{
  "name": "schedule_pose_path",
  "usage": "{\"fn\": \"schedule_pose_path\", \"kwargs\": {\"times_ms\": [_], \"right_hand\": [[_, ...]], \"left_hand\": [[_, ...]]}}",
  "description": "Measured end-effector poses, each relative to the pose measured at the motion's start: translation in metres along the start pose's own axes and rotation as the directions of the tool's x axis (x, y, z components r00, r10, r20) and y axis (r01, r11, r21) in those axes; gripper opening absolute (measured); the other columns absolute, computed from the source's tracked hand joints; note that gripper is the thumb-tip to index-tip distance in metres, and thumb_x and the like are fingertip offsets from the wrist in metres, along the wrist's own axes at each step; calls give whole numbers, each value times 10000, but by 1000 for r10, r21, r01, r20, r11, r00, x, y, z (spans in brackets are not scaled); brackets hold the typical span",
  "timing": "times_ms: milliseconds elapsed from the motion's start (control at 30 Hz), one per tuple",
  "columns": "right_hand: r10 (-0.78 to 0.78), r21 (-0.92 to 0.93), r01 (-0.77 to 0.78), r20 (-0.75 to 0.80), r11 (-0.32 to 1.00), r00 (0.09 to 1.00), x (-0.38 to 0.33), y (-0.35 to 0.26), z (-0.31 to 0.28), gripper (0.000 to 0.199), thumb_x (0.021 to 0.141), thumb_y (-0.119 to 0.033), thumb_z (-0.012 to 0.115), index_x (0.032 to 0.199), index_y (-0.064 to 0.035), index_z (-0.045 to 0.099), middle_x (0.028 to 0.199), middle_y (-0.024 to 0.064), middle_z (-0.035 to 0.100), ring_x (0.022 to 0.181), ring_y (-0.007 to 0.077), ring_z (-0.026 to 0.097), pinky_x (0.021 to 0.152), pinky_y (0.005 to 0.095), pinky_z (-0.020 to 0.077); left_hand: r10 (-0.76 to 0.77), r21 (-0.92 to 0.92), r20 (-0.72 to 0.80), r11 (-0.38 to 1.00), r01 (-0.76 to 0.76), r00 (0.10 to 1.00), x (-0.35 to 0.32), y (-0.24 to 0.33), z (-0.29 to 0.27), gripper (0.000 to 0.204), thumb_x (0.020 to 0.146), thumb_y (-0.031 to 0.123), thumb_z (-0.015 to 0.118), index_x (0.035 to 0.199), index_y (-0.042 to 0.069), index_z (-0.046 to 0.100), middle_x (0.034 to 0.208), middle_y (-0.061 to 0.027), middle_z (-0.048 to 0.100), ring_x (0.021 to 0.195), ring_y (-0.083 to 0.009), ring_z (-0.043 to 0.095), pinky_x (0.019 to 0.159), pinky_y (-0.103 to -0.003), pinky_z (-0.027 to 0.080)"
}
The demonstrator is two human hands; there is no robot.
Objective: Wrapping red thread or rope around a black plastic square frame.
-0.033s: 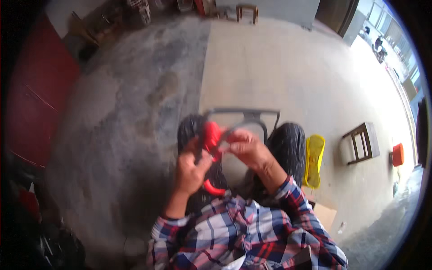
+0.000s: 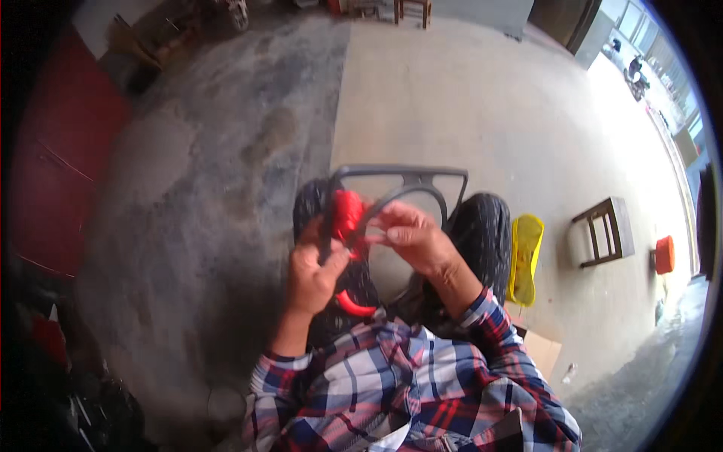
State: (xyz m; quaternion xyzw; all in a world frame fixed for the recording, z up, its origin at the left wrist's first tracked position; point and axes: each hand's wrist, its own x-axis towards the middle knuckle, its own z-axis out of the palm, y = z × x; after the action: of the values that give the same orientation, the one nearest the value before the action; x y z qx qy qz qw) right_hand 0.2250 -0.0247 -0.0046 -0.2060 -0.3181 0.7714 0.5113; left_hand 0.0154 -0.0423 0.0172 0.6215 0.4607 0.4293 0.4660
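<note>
A dark grey frame [image 2: 403, 172] with a curved inner ring is held up over my lap. My left hand [image 2: 312, 273] is closed round its left side, the thumb lying across the bar. Against that side sits a bunched roll of shiny red strip [image 2: 347, 216]; whether it is ribbon or tape I cannot tell. My right hand [image 2: 414, 239] reaches to the ring, thumb and fingers pinched beside the red roll, apparently on a loose part of it. The fingertips are partly blurred. A red curved piece [image 2: 354, 304] shows below my left hand, at my thigh.
On the right floor are a yellow figure-eight-shaped plastic piece [image 2: 525, 260], a dark wooden stool [image 2: 619, 230] and an orange-red container [image 2: 664, 255]. A cardboard piece [image 2: 541, 352] lies beside my right leg. Another stool [image 2: 413, 10] stands far ahead; a dark red panel [image 2: 64, 158] is at left.
The frame appears slightly higher and sharper in the picture. Both hands keep their grips, and the surroundings have shifted a little with the head.
</note>
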Motion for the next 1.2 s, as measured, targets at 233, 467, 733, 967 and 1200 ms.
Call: {"fn": "schedule_pose_path", "kwargs": {"times_ms": [233, 467, 733, 967, 1200], "right_hand": [[-598, -970, 222, 237, -100, 765, -3, -15, 30, 548, 647, -270, 803, 1118, -75, 603, 1138, 126, 554, 1072, 322, 503, 909, 419, 411], [-666, -902, 404, 208, 152, 716, -7, -14, 30, 456, 745, -118, 716, 1177, -74, 577, 1217, 115, 533, 1147, 282, 479, 1002, 383, 358], [-402, 252, 409, -79, 877, 912, -65, -51, 39, 420, 974, -451, 405, 1197, -100, 465, 1022, 135, 626, 1083, 264, 559, 870, 472, 440], [-224, -36, 222, -255, 974, 941, -144, -24, 12, 517, 938, -472, 438, 1205, -32, 486, 609, 98, 557, 473, 235, 512, 541, 377, 415], [-18, -367, -201, -513, 908, 858, -81, -15, -43, 324, 919, -267, 591, 1067, 20, 573, 783, 17, 574, 676, 125, 542, 627, 266, 443]], "left_hand": [[277, 87, -50, 958, -272, 960, 12, -10, 7, 102, 797, 53, 639, 880, -5, 631, 1149, -116, 548, 1075, -239, 542, 918, -348, 419], [416, 251, 8, 879, -404, 909, 5, -1, 15, 285, 795, -1, 617, 1077, -35, 634, 1383, -149, 391, 1094, -266, 556, 948, -346, 435], [79, -44, -205, 995, -90, 976, -2, -41, -8, 94, 846, 77, 607, 902, 3, 591, 1063, -113, 601, 843, -170, 568, 753, -297, 470], [-377, -432, 33, 830, 353, 926, 4, -42, -21, 201, 936, 216, 527, 966, 18, 518, 704, -141, 639, 542, -178, 603, 515, -271, 492], [-325, -336, 20, 888, 313, 945, 4, -31, -8, 232, 938, 242, 543, 856, 25, 535, 659, -128, 621, 525, -169, 577, 508, -271, 479]]}}
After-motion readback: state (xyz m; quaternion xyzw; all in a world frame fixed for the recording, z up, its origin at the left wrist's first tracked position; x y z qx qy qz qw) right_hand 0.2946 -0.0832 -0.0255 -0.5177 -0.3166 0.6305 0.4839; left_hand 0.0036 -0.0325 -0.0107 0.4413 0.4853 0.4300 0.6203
